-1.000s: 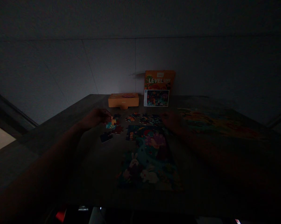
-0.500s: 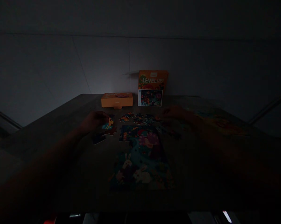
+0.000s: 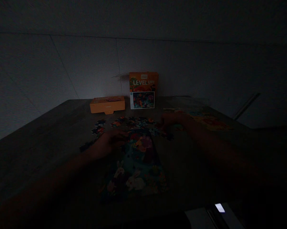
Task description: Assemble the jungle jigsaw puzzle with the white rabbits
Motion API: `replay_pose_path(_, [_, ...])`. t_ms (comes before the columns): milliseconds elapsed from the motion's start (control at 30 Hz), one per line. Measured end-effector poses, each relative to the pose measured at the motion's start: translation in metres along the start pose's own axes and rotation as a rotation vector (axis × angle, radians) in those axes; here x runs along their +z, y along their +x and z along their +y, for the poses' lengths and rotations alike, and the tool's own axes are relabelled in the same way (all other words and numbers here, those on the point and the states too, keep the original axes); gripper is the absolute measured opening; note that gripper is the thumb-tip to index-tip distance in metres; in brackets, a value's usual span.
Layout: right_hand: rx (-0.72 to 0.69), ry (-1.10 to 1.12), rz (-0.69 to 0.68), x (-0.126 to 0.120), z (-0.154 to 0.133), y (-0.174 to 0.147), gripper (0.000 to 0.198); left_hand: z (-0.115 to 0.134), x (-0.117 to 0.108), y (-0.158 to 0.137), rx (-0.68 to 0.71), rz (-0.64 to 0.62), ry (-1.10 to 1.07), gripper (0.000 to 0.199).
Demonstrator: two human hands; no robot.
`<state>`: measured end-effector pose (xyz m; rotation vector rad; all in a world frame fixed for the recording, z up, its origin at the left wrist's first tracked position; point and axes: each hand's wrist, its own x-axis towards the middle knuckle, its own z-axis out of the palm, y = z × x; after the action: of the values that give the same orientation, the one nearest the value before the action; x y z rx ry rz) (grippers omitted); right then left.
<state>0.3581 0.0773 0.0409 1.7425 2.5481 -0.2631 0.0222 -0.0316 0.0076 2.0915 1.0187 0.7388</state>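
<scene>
- Wall (image 3: 93,63): pale, panelled, dimly lit, beyond both hands.
- Table (image 3: 59,124): dark top beneath both forearms; flat, and so a level bed for the pieces.
- Joined puzzle (image 3: 136,160): rabbits and a purple bird visible; far left part beneath the left fingers, the rest on the body side of both hands, seemingly set there to lie between the arms.
- Left hand (image 3: 107,143): palm down, fingers reaching over the puzzle's far left edge; whether they pinch a piece, cannot tell.
- Right hand (image 3: 168,120): fingers bent down beside loose pieces; grip hidden by darkness, cannot tell.
- Loose pieces (image 3: 118,121): ahead of the left hand and across to the right fingertips; spread out, probably so single shapes show.
- Flat orange box (image 3: 107,105): beyond the left hand, flap towards the person, apparently pushed back for working room.
- Upright orange box (image 3: 143,81): beyond and between the hands, lettered "LEVEL UP!"; white-edged picture (image 3: 143,100) at its front, facing the person, likely for viewing.
- Yellowish picture sheet (image 3: 210,122): flat, to the right of the right hand, seemingly laid aside; details too dark.
</scene>
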Motion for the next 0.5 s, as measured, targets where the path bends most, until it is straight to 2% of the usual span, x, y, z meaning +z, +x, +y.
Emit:
replay_pose_path(67, [-0.002, -0.076, -0.151, -0.003, 0.000, 0.000, 0.019, -0.001, -0.003, -0.001, 0.040, -0.015, 0.060, 0.027])
replay_pose_path(167, [0.029, -0.082, -0.135, -0.005, -0.001, 0.001, 0.021, 0.001, -0.010, -0.004, 0.120, -0.075, 0.176, 0.022])
replay_pose_path(233, [0.054, -0.047, -0.072, -0.003, -0.002, 0.003, 0.026, 0.003, -0.012, -0.005, 0.176, -0.130, 0.252, 0.023])
replay_pose_path(367, [0.039, 0.015, 0.221, 0.014, -0.015, 0.009, 0.044, 0.001, -0.015, -0.004, 0.234, -0.182, 0.372, 0.027])
replay_pose_path(433, [-0.020, -0.005, 0.280, 0.024, -0.024, 0.013, 0.040, -0.005, -0.021, -0.003, 0.198, -0.110, 0.446, 0.029])
replay_pose_path(500, [-0.054, -0.008, 0.277, 0.032, -0.030, 0.015, 0.032, -0.015, -0.030, -0.001, 0.085, 0.056, 0.534, 0.035])
